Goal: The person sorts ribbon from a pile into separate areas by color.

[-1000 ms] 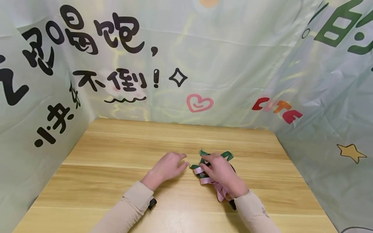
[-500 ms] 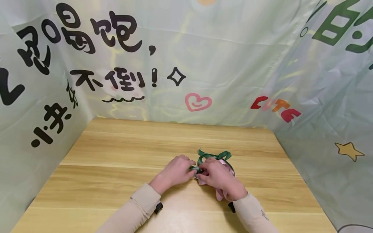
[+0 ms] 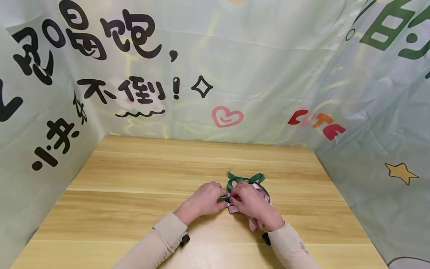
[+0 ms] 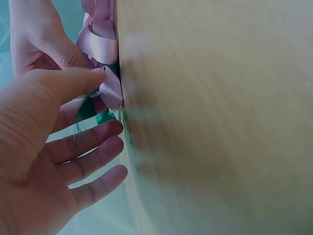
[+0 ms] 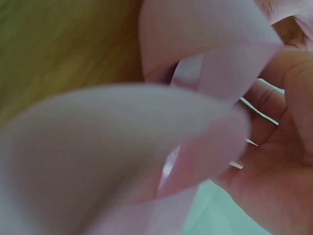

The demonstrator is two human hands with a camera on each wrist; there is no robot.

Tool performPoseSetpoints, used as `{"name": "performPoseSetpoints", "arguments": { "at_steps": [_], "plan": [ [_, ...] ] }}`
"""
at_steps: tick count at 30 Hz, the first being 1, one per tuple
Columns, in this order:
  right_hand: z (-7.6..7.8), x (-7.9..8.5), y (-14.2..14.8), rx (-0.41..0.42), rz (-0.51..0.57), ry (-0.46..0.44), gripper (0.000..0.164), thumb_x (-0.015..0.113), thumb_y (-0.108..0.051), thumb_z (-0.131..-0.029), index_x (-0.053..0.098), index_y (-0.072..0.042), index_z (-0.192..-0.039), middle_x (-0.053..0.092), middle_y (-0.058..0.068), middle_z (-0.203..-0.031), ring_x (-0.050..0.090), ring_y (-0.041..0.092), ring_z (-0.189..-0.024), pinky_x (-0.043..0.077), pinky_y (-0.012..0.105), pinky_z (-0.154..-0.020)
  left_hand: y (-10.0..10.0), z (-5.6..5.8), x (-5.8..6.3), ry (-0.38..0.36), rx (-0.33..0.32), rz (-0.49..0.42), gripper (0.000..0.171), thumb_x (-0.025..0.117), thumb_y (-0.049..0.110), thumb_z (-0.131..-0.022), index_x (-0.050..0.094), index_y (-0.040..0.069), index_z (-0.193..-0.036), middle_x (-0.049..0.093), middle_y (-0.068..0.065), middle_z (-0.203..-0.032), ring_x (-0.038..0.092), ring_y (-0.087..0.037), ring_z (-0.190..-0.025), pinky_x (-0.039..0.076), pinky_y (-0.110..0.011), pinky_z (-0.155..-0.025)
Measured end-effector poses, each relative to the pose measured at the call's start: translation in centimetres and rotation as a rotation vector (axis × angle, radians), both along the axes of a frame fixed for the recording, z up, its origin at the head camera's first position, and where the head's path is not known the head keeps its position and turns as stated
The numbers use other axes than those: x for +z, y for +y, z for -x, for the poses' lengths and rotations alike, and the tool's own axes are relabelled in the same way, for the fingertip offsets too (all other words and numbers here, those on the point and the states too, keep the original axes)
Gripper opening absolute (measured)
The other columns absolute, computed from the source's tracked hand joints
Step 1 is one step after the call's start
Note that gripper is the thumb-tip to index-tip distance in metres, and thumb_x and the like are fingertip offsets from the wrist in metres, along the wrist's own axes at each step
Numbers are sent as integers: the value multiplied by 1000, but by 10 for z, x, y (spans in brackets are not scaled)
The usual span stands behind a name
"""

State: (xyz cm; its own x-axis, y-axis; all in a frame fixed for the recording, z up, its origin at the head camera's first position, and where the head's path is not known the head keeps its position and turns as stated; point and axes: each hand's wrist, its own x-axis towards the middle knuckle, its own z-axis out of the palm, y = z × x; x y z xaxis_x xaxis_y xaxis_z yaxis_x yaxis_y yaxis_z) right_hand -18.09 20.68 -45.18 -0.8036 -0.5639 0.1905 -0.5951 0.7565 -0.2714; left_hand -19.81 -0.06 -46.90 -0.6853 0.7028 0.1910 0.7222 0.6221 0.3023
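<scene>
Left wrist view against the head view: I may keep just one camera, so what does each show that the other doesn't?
Only the left wrist view: the palm side of the left hand, with three of its fingertips spread apart.

Only the head view: the heart and star on the cloth, plus both sleeves.

Both: the left hand, part of the right hand, the pink ribbon, the green ribbon and the table.

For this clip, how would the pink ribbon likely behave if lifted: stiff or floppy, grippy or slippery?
The pink ribbon would probably flop, though it may keep some curl, given its rounded loops. Its satiny sheen suggests slipperiness. Looking thin, it's likely light.
</scene>
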Motion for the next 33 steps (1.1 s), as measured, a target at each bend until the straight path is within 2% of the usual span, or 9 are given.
{"name": "performPoseSetpoints", "arguments": {
  "at_steps": [6, 12, 14, 17, 21, 26, 29, 33],
  "plan": [
    [1, 0, -1, -10, 45, -3, 4, 76, -14, -96, 74, -12, -94, 68, -2, -88, 59, 14, -86, 54, 31, -78, -3, 0, 3, 5, 25, -50, 14, 69, 23, -102, 78, 14, -101, 71, 2, -90, 61, -12, -82, 52, -26, -73],
    [3, 1, -5, 14, 110, 10, 24, 76, -25, -98, 75, -8, -116, 75, 5, -106, 68, 20, -98, 58, 36, -85, -8, 1, 8, 66, 25, -136, 20, 61, 21, -107, 77, 12, -101, 75, 0, -93, 67, -16, -89, 57, -31, -82],
    [3, 2, -7, 4, 133, 21, 24, 75, -24, -99, 75, -7, -116, 76, 6, -108, 69, 22, -103, 59, 39, -88, -11, 3, 9, 85, 25, -162, 21, 60, 21, -108, 77, 12, -99, 75, 1, -91, 68, -16, -88, 57, -32, -82],
    [4, 3, -9, -30, 168, 41, 15, 74, -19, -100, 76, -7, -109, 76, 6, -107, 70, 23, -103, 59, 40, -89, -16, 4, 13, 93, 34, -198, 23, 58, 21, -108, 77, 11, -99, 74, 0, -90, 68, -16, -85, 57, -32, -80],
    [4, 5, -11, -75, 240, 5, 7, 72, -15, -101, 75, -9, -100, 74, 4, -101, 68, 21, -95, 58, 36, -82, -25, 6, 18, 68, 65, -244, 25, 58, 20, -109, 78, 8, -101, 77, -3, -95, 71, -18, -90, 59, -35, -84],
    [5, 9, -13, -116, 291, -97, 8, 70, -18, -102, 71, -17, -94, 68, -3, -92, 59, 11, -82, 52, 27, -73, -40, 7, 22, 20, 133, -272, 24, 59, 20, -108, 79, 8, -99, 79, -4, -99, 73, -21, -96, 60, -40, -87],
    [5, 11, -13, -132, 286, -126, 9, 70, -18, -102, 68, -18, -94, 67, -4, -91, 55, 8, -75, 48, 24, -67, -48, 7, 23, -23, 175, -286, 24, 61, 22, -107, 80, 8, -103, 80, -5, -104, 74, -24, -102, 60, -42, -91],
    [6, 11, -14, -134, 288, -128, 7, 71, -11, -100, 65, -15, -98, 69, -1, -95, 57, 8, -74, 48, 22, -65, -58, 7, 23, -89, 227, -300, 25, 62, 24, -107, 81, 8, -111, 80, -7, -113, 74, -27, -111, 58, -45, -98]
  ]
}}
